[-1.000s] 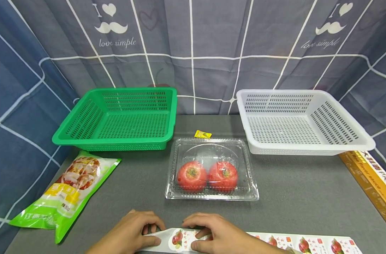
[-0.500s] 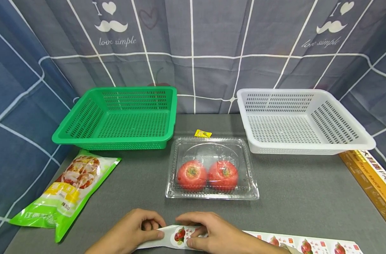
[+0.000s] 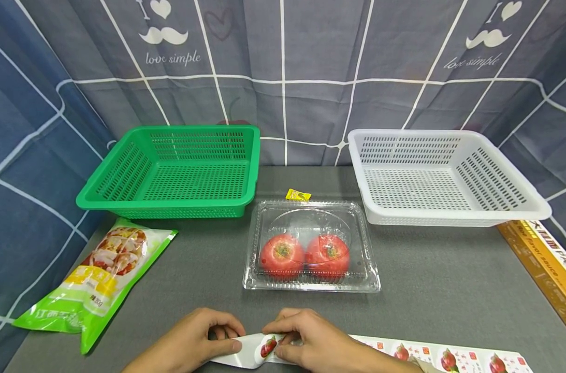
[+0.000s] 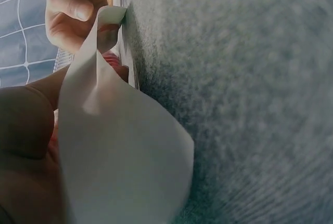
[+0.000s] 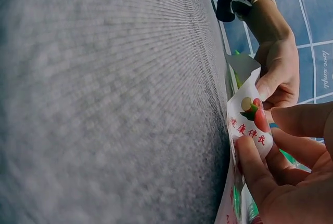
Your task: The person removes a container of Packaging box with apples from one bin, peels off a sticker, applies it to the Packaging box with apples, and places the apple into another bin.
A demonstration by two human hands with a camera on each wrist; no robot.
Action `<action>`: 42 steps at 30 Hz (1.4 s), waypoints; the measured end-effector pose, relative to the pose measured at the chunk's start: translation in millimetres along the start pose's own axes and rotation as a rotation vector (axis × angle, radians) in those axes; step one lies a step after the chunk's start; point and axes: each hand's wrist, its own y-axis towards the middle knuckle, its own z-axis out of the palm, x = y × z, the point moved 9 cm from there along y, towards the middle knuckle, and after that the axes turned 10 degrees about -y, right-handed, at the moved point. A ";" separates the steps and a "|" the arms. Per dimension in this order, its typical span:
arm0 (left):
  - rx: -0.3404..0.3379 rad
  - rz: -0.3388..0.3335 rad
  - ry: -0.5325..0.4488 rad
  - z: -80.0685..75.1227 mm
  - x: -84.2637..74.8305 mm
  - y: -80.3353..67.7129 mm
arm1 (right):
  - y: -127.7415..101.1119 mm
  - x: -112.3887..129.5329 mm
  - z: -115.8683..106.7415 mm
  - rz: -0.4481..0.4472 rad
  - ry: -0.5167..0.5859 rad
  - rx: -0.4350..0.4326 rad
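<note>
At the near table edge, my left hand (image 3: 189, 342) pinches the sticker strip's (image 3: 432, 355) curled end while my right hand (image 3: 310, 342) fingers grip its first sticker (image 3: 269, 346).

even, bright light from above in the head view; soft shadows under the baskets (image 3: 180, 171), glare spots on the clear box (image 3: 310, 246). edges bow with wide-angle distortion. both wrist views are dimmer, the table (image 4: 250, 99) smeared and out of focus close up.
</note>
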 end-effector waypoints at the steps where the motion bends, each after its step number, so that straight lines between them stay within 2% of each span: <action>1: 0.008 0.008 -0.001 0.6 -0.8 -0.2 | 0.2 0.3 -0.4 0.000 -0.008 -0.006; 7: 0.028 0.026 -0.005 2.2 -2.2 -0.6 | 0.7 -1.0 -0.6 0.005 -0.035 -0.023; 13: 0.017 0.040 0.005 1.1 -2.8 -1.5 | 0.3 -2.7 -0.4 0.021 0.024 -0.033; 18: 0.015 0.026 -0.004 0.6 -2.2 -0.9 | 0.3 -4.1 -1.3 0.026 0.052 -0.039; 26: -0.007 0.054 0.000 -1.1 -3.5 -2.0 | -0.4 -4.7 -2.8 0.015 0.012 -0.067; 42: -0.027 0.001 -0.020 -4.1 0.2 -0.9 | -0.9 -8.4 -7.3 0.043 0.032 -0.124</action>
